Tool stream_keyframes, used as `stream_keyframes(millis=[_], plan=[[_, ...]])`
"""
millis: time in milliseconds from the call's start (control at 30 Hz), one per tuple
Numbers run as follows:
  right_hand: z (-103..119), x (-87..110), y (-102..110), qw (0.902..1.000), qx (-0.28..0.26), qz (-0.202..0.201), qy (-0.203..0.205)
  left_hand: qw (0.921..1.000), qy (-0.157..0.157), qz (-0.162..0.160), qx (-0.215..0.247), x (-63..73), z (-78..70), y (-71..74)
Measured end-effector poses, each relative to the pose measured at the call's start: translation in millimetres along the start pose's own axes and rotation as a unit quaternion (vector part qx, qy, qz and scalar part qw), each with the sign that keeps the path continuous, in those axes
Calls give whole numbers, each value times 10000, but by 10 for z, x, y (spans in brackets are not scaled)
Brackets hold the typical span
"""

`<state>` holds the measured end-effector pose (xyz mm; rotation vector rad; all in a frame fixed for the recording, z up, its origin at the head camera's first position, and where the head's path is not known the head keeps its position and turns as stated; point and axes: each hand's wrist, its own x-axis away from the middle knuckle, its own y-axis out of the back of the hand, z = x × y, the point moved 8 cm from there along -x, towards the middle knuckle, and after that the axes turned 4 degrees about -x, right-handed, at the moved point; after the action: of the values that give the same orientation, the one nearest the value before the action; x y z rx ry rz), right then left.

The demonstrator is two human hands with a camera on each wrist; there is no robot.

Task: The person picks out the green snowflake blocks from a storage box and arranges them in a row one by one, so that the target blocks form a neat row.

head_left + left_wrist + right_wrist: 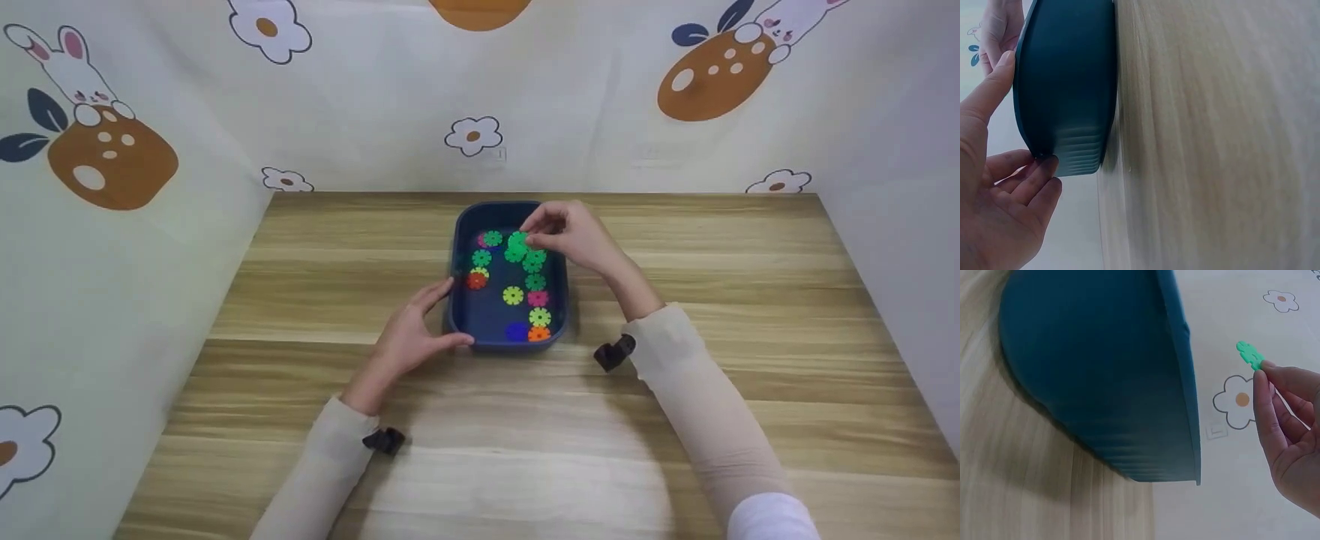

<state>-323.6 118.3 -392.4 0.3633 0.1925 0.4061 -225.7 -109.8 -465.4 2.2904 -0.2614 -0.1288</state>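
A dark blue plastic tray [495, 346] with raised walls stands on the table, and several notched snowflake discs lie inside it. My left hand [409, 334] holds the tray at its near left corner, thumb on the near rim and bent fingers against the left side, as the left wrist view shows. Over the far right part of the tray, my right hand [574, 234] pinches a green snowflake disc [1249, 355] between thumb and index finger, above the rim. Below that hand lie more green discs [533, 262]. A yellow disc [513, 295] lies near the middle.
An orange disc [538, 334] and a blue disc [517, 331] lie at the tray's near end. A red disc [477, 280] is by its left wall. The wood-grain table [337, 262] meets a patterned cloth backdrop [375, 97] behind the tray.
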Motion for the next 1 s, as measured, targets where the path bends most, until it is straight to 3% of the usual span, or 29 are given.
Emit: stream_keyframes(millis=[400, 1000], plan=[[-32, 30, 292, 9976, 4, -680, -91, 10000, -23, 31, -57, -1, -18, 14], [-302, 85, 641, 9887, -412, -1416, -280, 10000, -21, 68, -68, -10, -13, 11]])
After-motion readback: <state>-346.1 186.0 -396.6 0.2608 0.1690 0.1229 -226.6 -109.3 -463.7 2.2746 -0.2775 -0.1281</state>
